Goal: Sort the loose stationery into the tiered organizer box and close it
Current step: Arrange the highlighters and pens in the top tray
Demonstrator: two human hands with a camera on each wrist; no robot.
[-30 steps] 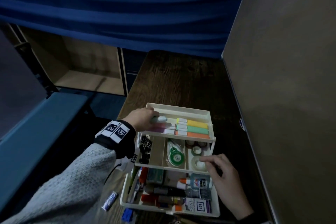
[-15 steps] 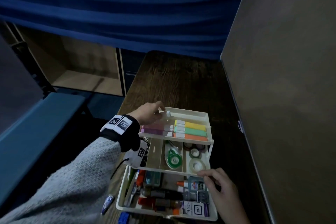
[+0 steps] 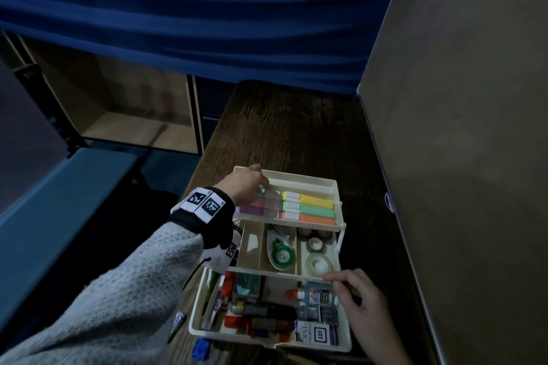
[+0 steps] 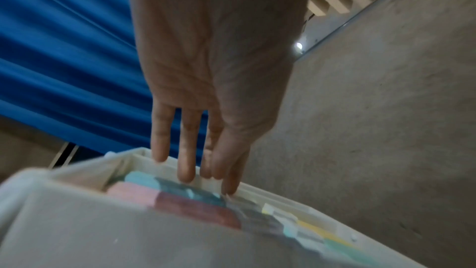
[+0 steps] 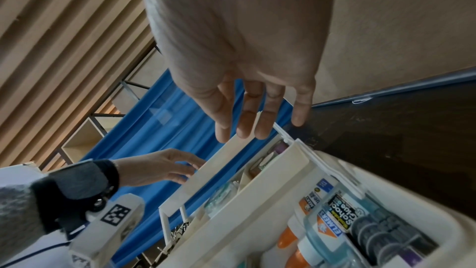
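Tiered organizer box: cream plastic, standing open on the dark wood surface, three tiers stepped toward the person.

Top tray: highlighters lie side by side, yellow, green and orange to the right, blue, pink and purple to the left.

Middle tray: a green correction-tape dispenser in the centre compartment, tape rolls in the right one.

Bottom tier: a glue bottle, an ink box and assorted pens, closely packed.

Change since half a second ago: the left hand has dropped from the tray's far left corner onto the left-hand highlighters; the right hand has shifted little and stays at the box's near right.

Left hand, pose: reaches in over the top tray's left end, fingers straight and pointing down, tips touching the blue highlighter; grip open, nothing held.

Right hand, pose: fingers loosely extended, tips at the front rim of the middle tray near the tape rolls, above the glue bottle; grip open, nothing held.

Beside the box, on the surface: a small tube and a blue object at the near left.
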